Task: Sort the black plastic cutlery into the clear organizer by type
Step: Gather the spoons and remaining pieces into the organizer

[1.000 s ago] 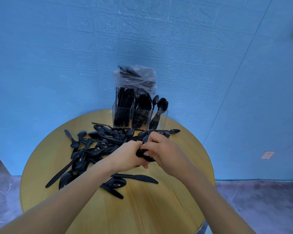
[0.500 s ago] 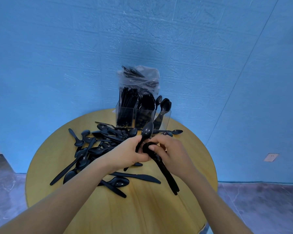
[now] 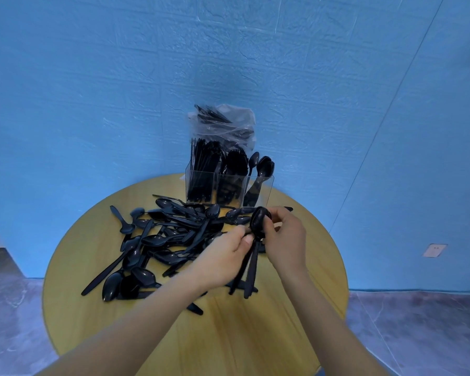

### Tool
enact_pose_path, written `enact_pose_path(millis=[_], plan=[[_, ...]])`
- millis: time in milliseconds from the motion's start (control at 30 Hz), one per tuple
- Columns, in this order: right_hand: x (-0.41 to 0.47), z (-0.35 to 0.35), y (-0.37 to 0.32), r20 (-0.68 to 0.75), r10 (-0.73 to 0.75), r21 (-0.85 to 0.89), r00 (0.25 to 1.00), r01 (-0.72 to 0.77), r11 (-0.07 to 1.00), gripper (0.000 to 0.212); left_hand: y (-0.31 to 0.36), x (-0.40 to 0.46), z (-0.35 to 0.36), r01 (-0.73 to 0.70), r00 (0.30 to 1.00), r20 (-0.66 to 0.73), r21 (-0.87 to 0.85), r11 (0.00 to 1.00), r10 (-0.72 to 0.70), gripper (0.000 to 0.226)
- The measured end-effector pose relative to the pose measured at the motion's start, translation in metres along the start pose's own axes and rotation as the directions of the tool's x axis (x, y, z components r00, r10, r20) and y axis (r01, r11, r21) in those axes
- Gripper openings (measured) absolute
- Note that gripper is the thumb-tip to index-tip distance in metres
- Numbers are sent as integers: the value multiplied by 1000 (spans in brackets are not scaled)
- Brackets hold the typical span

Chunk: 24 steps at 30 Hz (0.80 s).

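Observation:
Above the middle of a round wooden table (image 3: 255, 335), my right hand (image 3: 286, 241) grips a stacked bunch of black spoons (image 3: 258, 222), bowls up and handles hanging down. My left hand (image 3: 224, 256) pinches the same bunch at the necks from the left. A loose pile of black cutlery (image 3: 163, 237), mostly spoons, is spread on the table's left half. At the far edge stands the clear organizer (image 3: 266, 191) with three compartments: thin pieces on the left, forks in the middle, a few spoons on the right.
A clear plastic bag (image 3: 225, 126) with more black cutlery sits behind the organizer against the blue wall. A black knife lies on the table under my hands. Grey floor surrounds the table, and a wall socket (image 3: 434, 250) is low on the right.
Both hands have lifted and shifted right. The spoon my left hand held up has been joined to the bunch in my right hand, which now stands upright.

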State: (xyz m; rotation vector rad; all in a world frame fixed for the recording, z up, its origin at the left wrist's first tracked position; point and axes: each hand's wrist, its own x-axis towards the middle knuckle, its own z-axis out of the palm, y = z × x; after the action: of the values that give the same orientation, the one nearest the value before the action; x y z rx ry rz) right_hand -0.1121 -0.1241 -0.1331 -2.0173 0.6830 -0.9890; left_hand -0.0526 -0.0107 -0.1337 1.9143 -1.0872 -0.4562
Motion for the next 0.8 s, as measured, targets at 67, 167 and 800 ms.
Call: enact_pose_path(millis=[67, 167, 800], plan=[[-2, 4, -1, -33, 31, 1, 999, -31, 1000, 14, -3, 0, 12, -8, 999, -32, 59, 998, 10, 26], [-4, 8, 2, -47, 97, 78, 994, -93, 993, 15, -7, 0, 19, -3, 999, -47, 57, 998, 5, 26], [-20, 12, -3, 184, 63, 26, 981, -69, 997, 18, -13, -12, 22, 120, 984, -167, 360, 925, -62, 11]])
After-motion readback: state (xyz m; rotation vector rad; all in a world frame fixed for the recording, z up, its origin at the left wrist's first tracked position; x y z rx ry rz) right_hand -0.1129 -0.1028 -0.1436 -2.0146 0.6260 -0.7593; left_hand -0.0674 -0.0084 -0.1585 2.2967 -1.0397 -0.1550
